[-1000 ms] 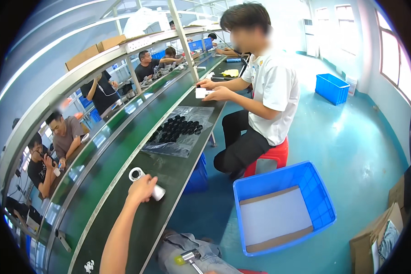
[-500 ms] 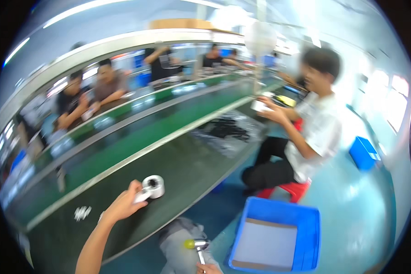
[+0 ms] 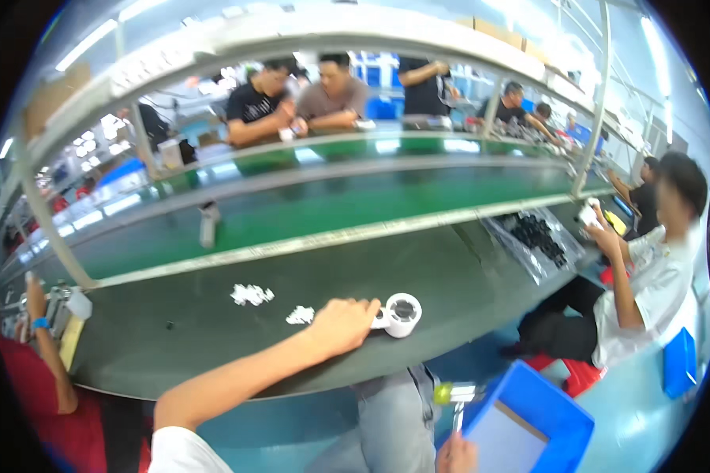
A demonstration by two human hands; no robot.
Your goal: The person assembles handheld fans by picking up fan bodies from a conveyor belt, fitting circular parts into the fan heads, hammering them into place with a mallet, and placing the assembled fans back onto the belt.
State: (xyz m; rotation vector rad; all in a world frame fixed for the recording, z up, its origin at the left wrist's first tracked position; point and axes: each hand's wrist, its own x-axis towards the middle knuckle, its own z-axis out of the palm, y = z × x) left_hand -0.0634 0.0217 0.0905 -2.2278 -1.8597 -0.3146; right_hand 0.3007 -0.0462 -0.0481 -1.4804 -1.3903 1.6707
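On the dark green worktop, my left hand (image 3: 343,325) is closed on the short handle of a white round part (image 3: 403,315). The part has a thick ring-shaped body with a dark centre. Low in the view, over the floor beside my leg, my right hand (image 3: 456,456) grips the handle of a small hammer (image 3: 459,392). Its metal head has a yellow-green tip and points up, clear of the worktop. Two small heaps of white pieces, one farther left (image 3: 252,295) and one closer to my left hand (image 3: 300,315), lie on the worktop.
A blue bin (image 3: 564,426) with a flat sheet inside stands at the lower right. A clear bag of black parts (image 3: 535,238) lies at the worktop's right end, by a seated co-worker (image 3: 647,276). Beyond the metal rail (image 3: 292,249) runs a green conveyor (image 3: 331,189).
The view has swung left, so the worktop, bin and co-worker appear farther right or lower. A red-clad person now shows at left. Both hands keep hold of the same things.
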